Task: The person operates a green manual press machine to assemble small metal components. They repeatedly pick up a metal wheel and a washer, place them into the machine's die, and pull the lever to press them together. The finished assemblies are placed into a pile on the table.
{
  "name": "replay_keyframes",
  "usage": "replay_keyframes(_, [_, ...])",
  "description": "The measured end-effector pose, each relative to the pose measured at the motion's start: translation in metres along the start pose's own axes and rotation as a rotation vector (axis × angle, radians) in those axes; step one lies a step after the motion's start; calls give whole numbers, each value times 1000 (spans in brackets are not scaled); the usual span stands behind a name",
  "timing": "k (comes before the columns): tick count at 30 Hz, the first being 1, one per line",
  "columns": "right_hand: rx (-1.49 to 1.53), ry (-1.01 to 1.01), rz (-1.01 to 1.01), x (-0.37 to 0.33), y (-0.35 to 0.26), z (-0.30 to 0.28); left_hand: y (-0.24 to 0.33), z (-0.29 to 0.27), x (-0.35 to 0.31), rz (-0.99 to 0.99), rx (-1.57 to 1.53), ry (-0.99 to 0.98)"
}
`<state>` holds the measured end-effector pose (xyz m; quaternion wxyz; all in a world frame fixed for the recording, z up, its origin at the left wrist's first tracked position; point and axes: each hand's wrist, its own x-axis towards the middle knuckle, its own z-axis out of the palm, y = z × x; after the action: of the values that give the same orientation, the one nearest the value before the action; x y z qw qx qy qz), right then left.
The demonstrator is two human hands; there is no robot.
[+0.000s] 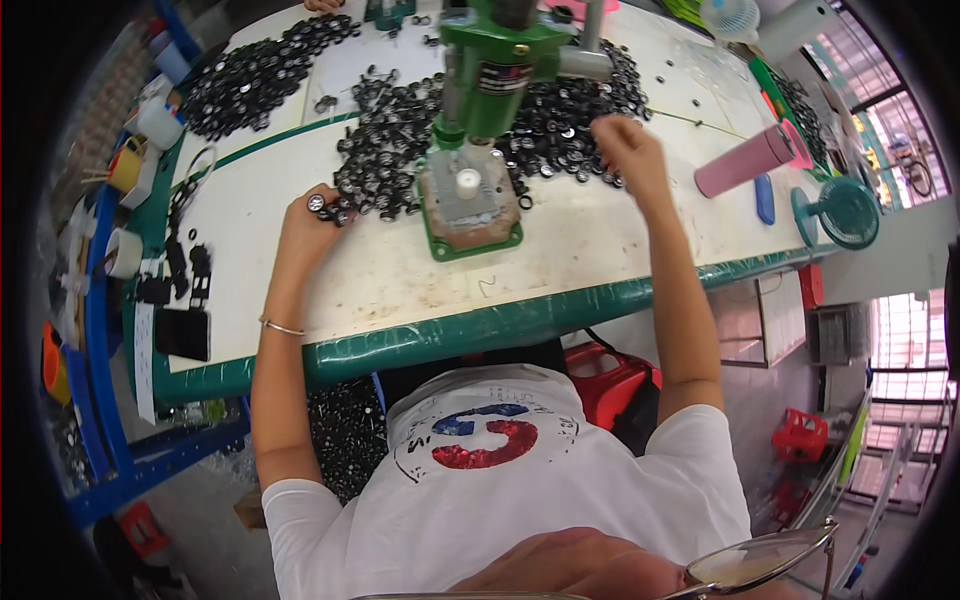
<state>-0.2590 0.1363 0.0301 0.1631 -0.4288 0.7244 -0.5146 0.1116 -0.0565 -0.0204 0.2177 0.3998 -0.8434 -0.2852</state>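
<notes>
My left hand (308, 228) is closed on a small black wheel with a silver hub (317, 202), at the left edge of a heap of similar wheels (375, 165). Another wheel lies at its fingertips. Over the heap's right part, my right hand (632, 158) has its fingers curled together; whatever they hold, if anything, is hidden. Between my hands stands a green bench press (497, 95). A white round piece (467, 182) sits on the metal plate of its base, below the ram, and neither hand touches the press.
A separate heap of wheels (245, 90) lies far left. Black parts (180, 270) and a phone (183, 334) lie near the left edge. At right are a pink bottle (745, 160), a blue object (764, 198) and a green fan (845, 212). Another person's hand (323, 5) shows at the far edge.
</notes>
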Motion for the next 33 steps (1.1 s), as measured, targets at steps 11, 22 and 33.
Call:
replay_keyframes(11, [-551, 53, -251, -44, 51, 24, -7, 12, -4, 41, -300, 77])
replay_keyframes(22, [42, -181, -447, -49, -41, 91, 58, 24, -3, -191, -1119, 78])
replay_keyframes(33, [20, -281, -192, -48, -41, 111, 90, 51, 4, -152, -1264, -10])
